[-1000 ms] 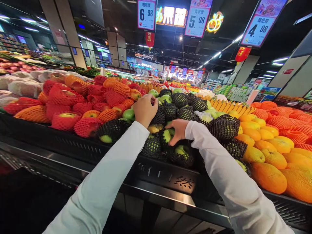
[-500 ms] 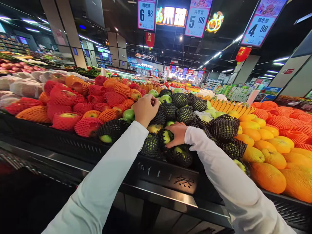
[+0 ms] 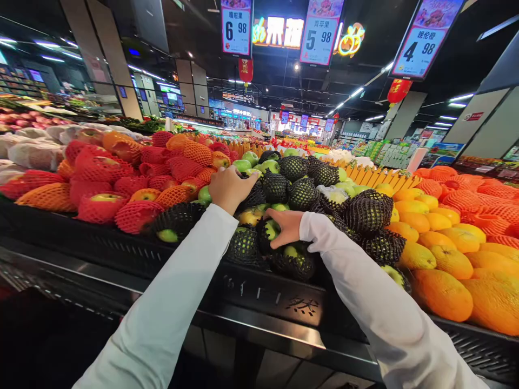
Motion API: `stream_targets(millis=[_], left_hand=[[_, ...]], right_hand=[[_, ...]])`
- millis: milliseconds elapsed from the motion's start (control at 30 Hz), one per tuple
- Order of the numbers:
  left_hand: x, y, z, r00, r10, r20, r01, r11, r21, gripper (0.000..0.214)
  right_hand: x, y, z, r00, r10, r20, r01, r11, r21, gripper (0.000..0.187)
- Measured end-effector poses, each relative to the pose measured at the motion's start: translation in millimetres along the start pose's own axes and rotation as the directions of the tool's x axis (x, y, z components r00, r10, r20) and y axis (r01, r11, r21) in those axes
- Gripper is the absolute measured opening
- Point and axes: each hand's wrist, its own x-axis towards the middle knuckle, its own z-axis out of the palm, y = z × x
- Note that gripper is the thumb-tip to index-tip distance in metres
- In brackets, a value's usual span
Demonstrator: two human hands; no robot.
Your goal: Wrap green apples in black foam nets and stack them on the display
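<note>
A heap of green apples in black foam nets [image 3: 302,192] fills the middle of a black display stand [image 3: 267,294]. My left hand [image 3: 229,186] is closed, with its fingers curled over a netted green apple [image 3: 253,190] high on the heap. My right hand [image 3: 286,227] lies lower down, its fingers wrapped round another green apple in a black net [image 3: 270,231]. Both arms wear white sleeves.
Apples in red and orange nets [image 3: 121,178] are piled to the left. Oranges [image 3: 446,270] and fruit in orange nets lie to the right. Price signs [image 3: 320,32] hang overhead. A dark aisle floor lies below the stand's front edge.
My right hand has slid a little up and left on the heap and closed round a netted apple. My left hand has kept its place. The view has shifted slightly.
</note>
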Motion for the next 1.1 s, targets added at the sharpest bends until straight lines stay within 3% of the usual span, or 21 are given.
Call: stream_targets(millis=[100, 167, 267, 367, 467, 533, 700, 767, 833, 933, 1100], left_hand=[[-1, 0, 0.7, 0.999, 0.031, -0.040, -0.033, 0.998, -0.049, 0.039], [-1, 2, -0.3, 0.989, 0.106, -0.107, -0.119, 0.985, -0.125, 0.034], [-3, 4, -2.8, 0.949, 0.232, -0.214, -0.282, 0.927, -0.246, 0.031], [-5, 4, -4.3, 0.887, 0.388, -0.250, -0.459, 0.803, -0.380, 0.028], [-7, 3, -4.6, 0.831, 0.506, -0.230, -0.550, 0.689, -0.472, 0.019], [-7, 2, -4.4, 0.834, 0.503, -0.228, -0.545, 0.683, -0.487, 0.010], [-7, 3, -3.3, 0.858, 0.443, -0.262, -0.513, 0.697, -0.502, 0.023], [-7, 4, -2.7, 0.858, 0.461, -0.224, -0.509, 0.716, -0.478, 0.026], [-7, 5, -2.1, 0.846, 0.505, -0.170, -0.525, 0.734, -0.432, 0.023], [-7, 6, -1.6, 0.822, 0.560, -0.108, -0.553, 0.736, -0.390, 0.019], [-6, 6, -2.4, 0.802, 0.589, -0.104, -0.572, 0.706, -0.417, 0.027]], right_hand=[[-1, 10, 0, 0.986, -0.041, -0.160, 0.062, 0.990, 0.130, 0.046], [-1, 12, -3, 0.939, 0.003, -0.343, 0.047, 0.989, 0.139, 0.033], [-3, 9, -8, 0.816, 0.073, -0.573, 0.037, 0.983, 0.178, 0.047], [-3, 6, -9, 0.751, 0.027, -0.660, 0.173, 0.956, 0.236, 0.060], [-1, 8, -10, 0.692, -0.032, -0.721, 0.257, 0.945, 0.204, 0.026], [0, 11, -12, 0.616, 0.016, -0.788, 0.255, 0.942, 0.218, 0.012], [2, 20, -13, 0.327, 0.290, -0.899, 0.298, 0.872, 0.389, 0.022], [4, 23, -12, 0.276, 0.339, -0.900, 0.357, 0.833, 0.423, 0.028], [5, 23, -11, 0.284, 0.341, -0.896, 0.400, 0.807, 0.434, 0.034], [5, 18, -10, 0.352, 0.297, -0.887, 0.453, 0.776, 0.439, 0.040], [-2, 6, -11, 0.454, 0.098, -0.885, 0.560, 0.742, 0.370, 0.041]])
